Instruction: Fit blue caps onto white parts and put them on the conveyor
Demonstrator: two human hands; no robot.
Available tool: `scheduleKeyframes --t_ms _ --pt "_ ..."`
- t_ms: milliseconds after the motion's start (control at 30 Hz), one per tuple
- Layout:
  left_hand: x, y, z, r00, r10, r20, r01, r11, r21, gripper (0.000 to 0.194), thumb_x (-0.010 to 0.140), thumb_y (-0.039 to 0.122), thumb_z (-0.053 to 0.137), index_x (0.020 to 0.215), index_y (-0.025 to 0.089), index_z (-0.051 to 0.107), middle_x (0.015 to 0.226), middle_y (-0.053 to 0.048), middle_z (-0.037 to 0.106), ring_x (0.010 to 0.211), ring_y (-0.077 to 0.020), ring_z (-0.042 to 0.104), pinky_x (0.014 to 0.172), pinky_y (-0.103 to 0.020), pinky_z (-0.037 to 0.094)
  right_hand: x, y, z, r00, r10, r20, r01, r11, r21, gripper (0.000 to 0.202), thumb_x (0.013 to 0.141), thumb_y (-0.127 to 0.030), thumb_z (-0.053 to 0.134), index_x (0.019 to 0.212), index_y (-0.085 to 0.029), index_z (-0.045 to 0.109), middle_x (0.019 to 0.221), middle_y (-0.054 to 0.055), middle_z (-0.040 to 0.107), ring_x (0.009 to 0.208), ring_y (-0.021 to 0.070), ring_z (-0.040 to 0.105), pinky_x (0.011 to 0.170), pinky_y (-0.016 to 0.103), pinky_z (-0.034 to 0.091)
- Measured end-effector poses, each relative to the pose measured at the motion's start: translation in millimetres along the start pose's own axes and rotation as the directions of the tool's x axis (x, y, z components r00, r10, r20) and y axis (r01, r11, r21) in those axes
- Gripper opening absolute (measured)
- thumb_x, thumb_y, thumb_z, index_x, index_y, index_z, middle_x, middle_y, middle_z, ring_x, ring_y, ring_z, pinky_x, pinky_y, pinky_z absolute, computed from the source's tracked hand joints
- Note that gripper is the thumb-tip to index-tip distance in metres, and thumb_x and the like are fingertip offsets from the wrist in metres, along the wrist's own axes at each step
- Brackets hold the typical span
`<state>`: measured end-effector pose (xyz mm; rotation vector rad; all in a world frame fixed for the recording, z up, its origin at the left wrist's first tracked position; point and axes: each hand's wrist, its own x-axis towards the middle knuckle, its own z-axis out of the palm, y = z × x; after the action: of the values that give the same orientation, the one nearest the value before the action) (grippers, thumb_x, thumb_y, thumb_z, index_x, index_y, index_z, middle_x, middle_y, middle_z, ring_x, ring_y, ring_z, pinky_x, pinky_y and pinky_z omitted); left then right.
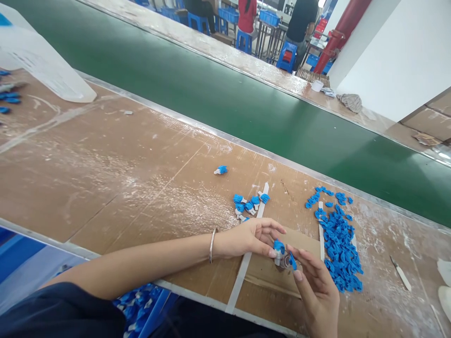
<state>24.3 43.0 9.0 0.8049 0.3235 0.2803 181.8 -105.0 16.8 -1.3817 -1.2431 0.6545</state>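
My left hand [255, 238], with a silver bangle at the wrist, reaches in from the left. Its thumb and fingers are closed around a blue-and-white piece [278, 251]. Close beside it, my right hand [313, 281] pinches a small flat blue part [292, 261] between thumb and fingertips. A small clear ring-like item shows between the two hands, over a cardboard sheet [303, 239]. Several blue-and-white pieces [249, 206] lie beyond my left hand, and one more [221, 170] sits farther off. A large pile of blue parts [340, 249] spreads to the right of my hands.
A knife-like tool [400, 273] lies at the right on the brown table [141, 164]. The green conveyor belt [211, 98] runs behind. Below the front edge stands a blue bin [155, 310] of blue parts. White sheets [52, 70] lie upper left. People are beyond the belt.
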Motion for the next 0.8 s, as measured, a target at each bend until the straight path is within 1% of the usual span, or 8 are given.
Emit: scheduleKeyframes --t_ms 100,267,400,500,567,667,733,800 --pt "0 -1 0.7 1.000 0.000 0.015 0.000 1.000 -0.022 0.052 0.061 0.024 0.089 0.103 0.015 0.061 0.098 -0.004 0.066 0.083 -0.0121 0.065 0.078 -0.025 0.050 2 2 10 0.997 -0.017 -0.078 0.019 1.000 0.024 0.021 0.092 -0.024 0.065 0.112 -0.022 0.064 0.110 0.010 0.070 0.102 0.0222 0.067 0.087 0.027 0.057" --pt "0 -1 1.3 0.999 0.010 0.038 -0.007 0.998 -0.063 0.051 0.061 0.024 0.089 0.101 0.014 0.061 0.100 -0.005 0.067 0.084 -0.0124 0.066 0.078 -0.025 0.050 7 7 16 0.991 -0.115 -0.060 0.112 0.992 -0.052 0.023 0.092 -0.020 0.062 0.115 -0.023 0.064 0.115 0.010 0.067 0.106 0.0237 0.065 0.085 0.035 0.060" --pt "-1 -1 0.7 1.000 -0.001 0.018 0.002 0.999 -0.052 0.055 0.057 0.023 0.091 0.102 0.014 0.061 0.096 -0.004 0.067 0.082 -0.0126 0.065 0.076 -0.025 0.050 11 10 16 0.968 -0.251 0.030 0.250 0.936 -0.248 0.028 0.092 -0.013 0.059 0.118 -0.024 0.064 0.116 0.009 0.066 0.109 0.0238 0.062 0.087 0.038 0.058" --pt "-1 -1 -1.4 1.000 -0.008 -0.024 0.007 0.999 -0.033 0.057 0.053 0.023 0.093 0.099 0.014 0.061 0.091 -0.003 0.067 0.078 -0.0131 0.066 0.073 -0.026 0.051 10 9 17 0.918 -0.370 0.144 0.396 0.829 -0.396 0.039 0.092 -0.006 0.055 0.127 -0.025 0.059 0.121 0.009 0.063 0.114 0.0238 0.058 0.090 0.040 0.055" --pt "0 -1 -2.4 0.999 0.005 -0.048 -0.006 1.000 -0.013 0.054 0.054 0.025 0.092 0.096 0.014 0.061 0.089 -0.004 0.067 0.075 -0.0129 0.065 0.070 -0.025 0.052 10 6 17 0.879 -0.419 0.226 0.476 0.751 -0.458 0.044 0.093 -0.006 0.052 0.135 -0.021 0.052 0.127 0.012 0.059 0.119 0.0258 0.054 0.092 0.042 0.051" --pt "0 2 -1.9 0.998 0.037 -0.059 -0.036 0.999 0.028 0.052 0.054 0.028 0.091 0.092 0.013 0.060 0.084 -0.004 0.067 0.073 -0.0133 0.065 0.067 -0.025 0.052 15 -1 10 0.856 -0.399 0.329 0.516 0.703 -0.490 0.043 0.096 -0.014 0.049 0.139 -0.017 0.046 0.132 0.014 0.056 0.124 0.0287 0.050 0.093 0.045 0.048" --pt "-1 8 -1.3 0.996 0.071 -0.059 -0.065 0.993 0.099 0.050 0.057 0.029 0.089 0.094 0.013 0.059 0.082 -0.003 0.066 0.072 -0.0140 0.064 0.067 -0.026 0.052 28 -2 -1 0.856 -0.346 0.384 0.507 0.707 -0.493 0.036 0.099 -0.020 0.046 0.135 -0.019 0.049 0.133 0.013 0.055 0.125 0.0288 0.049 0.093 0.046 0.048" --pt "-3 19 -3.2 0.980 0.178 -0.086 -0.145 0.942 0.301 0.041 0.066 0.027 0.082 0.097 0.015 0.058 0.086 -0.003 0.065 0.075 -0.0148 0.064 0.070 -0.028 0.052 50 5 -18 0.874 -0.329 0.358 0.483 0.671 -0.562 0.027 0.099 -0.024 0.046 0.124 -0.022 0.057 0.127 0.011 0.059 0.118 0.0280 0.054 0.093 0.046 0.048"
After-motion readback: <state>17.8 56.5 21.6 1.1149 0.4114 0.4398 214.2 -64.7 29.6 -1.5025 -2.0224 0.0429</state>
